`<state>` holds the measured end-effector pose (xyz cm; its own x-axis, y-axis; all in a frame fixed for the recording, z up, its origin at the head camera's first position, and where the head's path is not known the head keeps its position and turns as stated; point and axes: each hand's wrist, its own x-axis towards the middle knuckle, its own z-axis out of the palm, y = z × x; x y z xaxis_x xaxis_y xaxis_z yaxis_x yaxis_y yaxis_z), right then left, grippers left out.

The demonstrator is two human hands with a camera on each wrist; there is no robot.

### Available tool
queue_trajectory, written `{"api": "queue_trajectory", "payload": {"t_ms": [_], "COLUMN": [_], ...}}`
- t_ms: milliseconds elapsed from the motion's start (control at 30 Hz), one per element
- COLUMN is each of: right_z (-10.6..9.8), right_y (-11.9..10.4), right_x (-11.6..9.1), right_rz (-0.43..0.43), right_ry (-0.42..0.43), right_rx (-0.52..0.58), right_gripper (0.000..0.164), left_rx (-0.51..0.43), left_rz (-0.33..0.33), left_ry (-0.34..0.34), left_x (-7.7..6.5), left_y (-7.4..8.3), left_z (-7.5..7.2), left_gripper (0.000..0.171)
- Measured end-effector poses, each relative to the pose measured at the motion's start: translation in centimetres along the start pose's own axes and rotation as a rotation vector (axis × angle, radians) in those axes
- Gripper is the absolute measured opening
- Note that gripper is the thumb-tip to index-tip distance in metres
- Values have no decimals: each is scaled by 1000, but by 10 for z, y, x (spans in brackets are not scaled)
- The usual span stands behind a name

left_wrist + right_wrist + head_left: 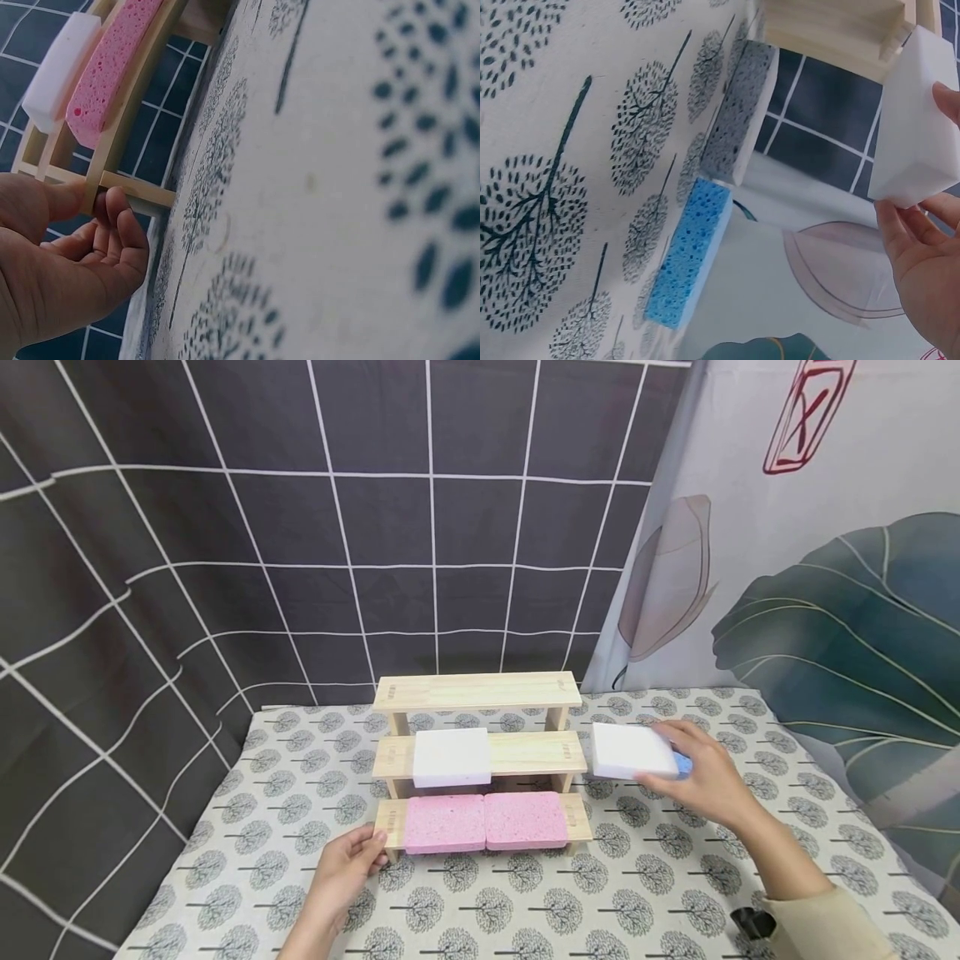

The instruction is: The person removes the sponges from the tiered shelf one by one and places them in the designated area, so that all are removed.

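Note:
A three-step wooden rack (477,691) stands on the table. My left hand (347,864) grips the left end of its lowest step, with the thumb on top and fingers curled below in the left wrist view. Two pink sponges (446,823) lie side by side on that step. On the middle step a white sponge (452,757) covers the left part. To the right of the rack, my right hand (701,770) holds a second white sponge (916,120) by its right end, raised above the table. The top step is bare.
In the right wrist view a blue sponge (690,255) and a grey sponge (740,112) lie end to end on the tree-print cloth (262,827). The head view has the blue one mostly behind my right hand. A dark gridded curtain (382,518) hangs behind.

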<state>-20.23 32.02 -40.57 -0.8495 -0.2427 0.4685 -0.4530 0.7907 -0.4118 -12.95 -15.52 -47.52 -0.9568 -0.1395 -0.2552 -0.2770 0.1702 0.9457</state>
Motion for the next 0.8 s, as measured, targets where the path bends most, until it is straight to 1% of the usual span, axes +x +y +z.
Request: {"api": "queue_trajectory", "payload": {"t_ms": [233, 533, 800], "right_z": [3, 13, 23], "right_y": [5, 18, 28], "right_x": [-5, -12, -18], "right_rz": [23, -5, 1], "right_ry": [-35, -53, -75], "right_rx": [23, 38, 40], "right_gripper": [76, 75, 76], "left_rx": [0, 3, 4], "left_rz": [-3, -4, -5], "left_ry": [2, 6, 0], "left_x": [-2, -1, 0], "left_y": [1, 0, 1], "left_z": [0, 0, 0], "left_gripper": [45, 43, 45]}}
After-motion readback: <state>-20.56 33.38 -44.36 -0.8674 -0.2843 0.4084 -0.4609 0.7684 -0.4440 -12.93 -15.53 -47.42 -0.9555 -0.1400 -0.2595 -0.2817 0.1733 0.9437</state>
